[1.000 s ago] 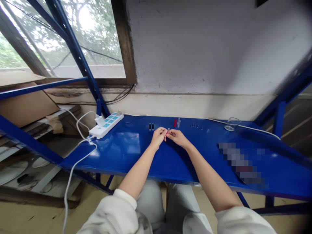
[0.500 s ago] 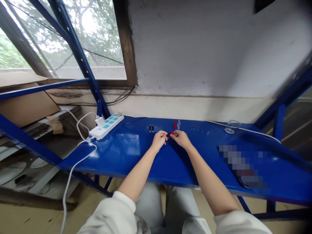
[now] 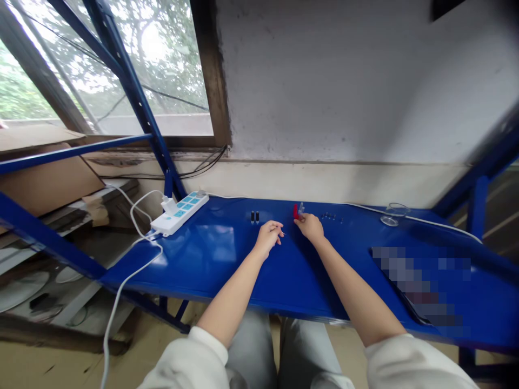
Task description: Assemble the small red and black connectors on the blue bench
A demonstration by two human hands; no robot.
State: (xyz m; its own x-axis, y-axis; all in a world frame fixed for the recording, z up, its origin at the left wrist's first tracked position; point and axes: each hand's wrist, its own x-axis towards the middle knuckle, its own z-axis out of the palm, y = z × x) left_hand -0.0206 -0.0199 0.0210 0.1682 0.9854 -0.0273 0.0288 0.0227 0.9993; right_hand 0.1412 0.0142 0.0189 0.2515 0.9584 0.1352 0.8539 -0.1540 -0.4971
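Note:
My left hand (image 3: 269, 237) hovers over the blue table (image 3: 227, 270), fingers pinched together. A thin, pale tip shows at its fingertips, too small to name. Further right, my right hand (image 3: 310, 227) is closed at the lower end of a small red piece (image 3: 295, 210), close to the tabletop. Another red piece stood at this spot, and I cannot tell the two apart now. Right behind my right fingers are small clear plastic pieces (image 3: 301, 208). Two small black cylinders (image 3: 255, 216) stand upright beyond my left hand. Several tiny dark parts (image 3: 332, 217) lie to the right.
A white power strip (image 3: 180, 213) with a plugged-in cable lies at the table's left. A clear round container (image 3: 390, 219) sits at the back right, by a white cable (image 3: 441, 228). A dark-edged, blurred-out flat object (image 3: 417, 292) lies at the right.
My right hand has moved right and away from my left hand, taking the red piece to the other red piece. My left hand stays pinched in nearly the same place. The view has shifted slightly.

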